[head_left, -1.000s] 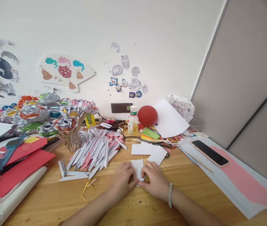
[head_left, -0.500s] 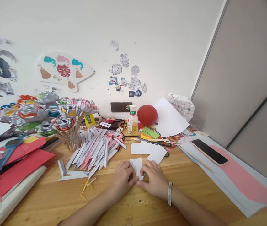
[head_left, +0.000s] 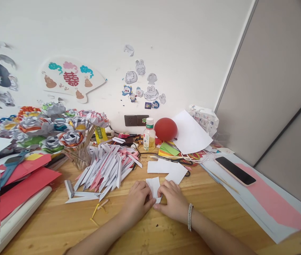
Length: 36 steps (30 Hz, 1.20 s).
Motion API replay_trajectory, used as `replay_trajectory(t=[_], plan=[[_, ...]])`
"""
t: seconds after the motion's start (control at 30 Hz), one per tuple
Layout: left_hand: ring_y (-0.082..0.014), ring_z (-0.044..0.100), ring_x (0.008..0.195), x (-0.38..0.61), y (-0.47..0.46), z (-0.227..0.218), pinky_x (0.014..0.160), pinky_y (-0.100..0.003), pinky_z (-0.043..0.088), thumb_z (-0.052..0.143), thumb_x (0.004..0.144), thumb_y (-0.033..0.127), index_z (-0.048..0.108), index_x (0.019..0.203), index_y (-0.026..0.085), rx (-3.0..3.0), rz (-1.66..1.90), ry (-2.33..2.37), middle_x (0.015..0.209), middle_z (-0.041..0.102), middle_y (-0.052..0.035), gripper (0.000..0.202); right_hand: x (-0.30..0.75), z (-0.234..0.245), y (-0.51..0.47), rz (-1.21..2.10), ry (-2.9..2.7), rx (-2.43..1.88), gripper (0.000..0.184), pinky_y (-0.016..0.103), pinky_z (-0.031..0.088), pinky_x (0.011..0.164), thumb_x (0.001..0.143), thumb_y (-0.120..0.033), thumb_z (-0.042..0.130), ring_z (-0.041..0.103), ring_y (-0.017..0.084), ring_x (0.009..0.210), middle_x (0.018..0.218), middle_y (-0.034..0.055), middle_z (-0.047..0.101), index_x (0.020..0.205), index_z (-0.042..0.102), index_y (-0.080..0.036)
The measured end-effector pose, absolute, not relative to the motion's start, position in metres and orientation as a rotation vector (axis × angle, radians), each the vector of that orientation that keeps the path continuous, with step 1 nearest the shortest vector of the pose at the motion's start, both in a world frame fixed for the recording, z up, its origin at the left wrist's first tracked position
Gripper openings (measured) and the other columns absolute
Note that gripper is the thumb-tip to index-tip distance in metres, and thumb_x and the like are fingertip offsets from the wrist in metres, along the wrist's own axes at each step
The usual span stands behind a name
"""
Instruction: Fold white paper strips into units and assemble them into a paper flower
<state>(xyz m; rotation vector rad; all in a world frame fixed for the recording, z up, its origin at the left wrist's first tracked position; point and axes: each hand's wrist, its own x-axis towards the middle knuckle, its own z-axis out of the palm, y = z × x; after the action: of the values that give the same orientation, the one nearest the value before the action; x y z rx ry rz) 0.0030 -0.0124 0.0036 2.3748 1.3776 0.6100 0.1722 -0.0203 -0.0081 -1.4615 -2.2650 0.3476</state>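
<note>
A small white paper piece (head_left: 154, 187) lies on the wooden table (head_left: 166, 233) between both hands. My left hand (head_left: 137, 200) pinches its left edge, fingers curled onto it. My right hand (head_left: 173, 202) presses and pinches the right side; a beaded bracelet (head_left: 189, 216) sits on that wrist. Just beyond the hands lie two more white paper rectangles (head_left: 167, 168). To the left is a heap of folded white and pink paper strips (head_left: 109, 166).
A bunch of paper flowers (head_left: 52, 129) stands at left, with red sheets (head_left: 25, 184) in front. Behind are a small bottle (head_left: 149, 135), a red balloon (head_left: 165, 129), coloured paper (head_left: 169, 150) and a white sheet (head_left: 190, 132). A phone (head_left: 235, 170) rests on the right.
Both hands stay on the small white paper with only slight finger shifts. The view has drifted a little; nothing else on the table has moved.
</note>
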Motion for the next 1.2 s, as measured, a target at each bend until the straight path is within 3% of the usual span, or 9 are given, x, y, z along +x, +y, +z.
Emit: replay_trajectory(t=[0.33,0.53,0.8,1.2], plan=[[-0.02,0.047,0.081,0.0048,-0.0138,0.0078,0.072,-0.032,0.036,0.049,0.08,0.032,0.057,0.065,0.017,2.355,0.633,1.389,0.076,0.054,-0.0034,0.022,0.171,-0.0074,-0.0202,0.357,-2.267,-1.491,0.028,0.03,0.031,0.075,0.063,-0.039,0.07,0.044,0.018,0.088,0.087,-0.0016,0.05,0.077,0.053,-0.022],[-0.0198,0.049,0.082,0.0069,-0.0132,0.0052,0.073,-0.031,0.036,0.055,0.073,0.027,0.059,0.065,0.019,2.309,0.651,1.393,0.078,0.056,-0.0028,0.013,0.1708,-0.0054,-0.0207,0.361,-2.252,-1.474,0.028,0.029,0.031,0.075,0.063,-0.039,0.07,0.044,0.018,0.088,0.086,-0.0024,0.05,0.076,0.052,-0.022],[-0.02,0.049,0.078,0.009,-0.01,0.001,0.07,-0.032,0.036,0.056,0.073,0.034,0.057,0.066,0.019,2.345,0.684,1.42,0.076,0.057,-0.003,0.017,0.1712,-0.0095,-0.0182,0.349,-2.25,-1.445,0.03,0.029,0.03,0.074,0.062,-0.039,0.071,0.044,0.018,0.087,0.086,-0.0025,0.049,0.076,0.051,-0.022],[-0.0202,0.048,0.08,0.0078,-0.0096,-0.0004,0.071,-0.031,0.036,0.059,0.071,0.027,0.057,0.068,0.019,2.361,0.653,1.44,0.078,0.056,-0.0026,0.009,0.1718,-0.0099,-0.0179,0.379,-2.238,-1.42,0.031,0.03,0.03,0.074,0.061,-0.038,0.072,0.044,0.019,0.087,0.087,-0.0021,0.05,0.077,0.051,-0.022]])
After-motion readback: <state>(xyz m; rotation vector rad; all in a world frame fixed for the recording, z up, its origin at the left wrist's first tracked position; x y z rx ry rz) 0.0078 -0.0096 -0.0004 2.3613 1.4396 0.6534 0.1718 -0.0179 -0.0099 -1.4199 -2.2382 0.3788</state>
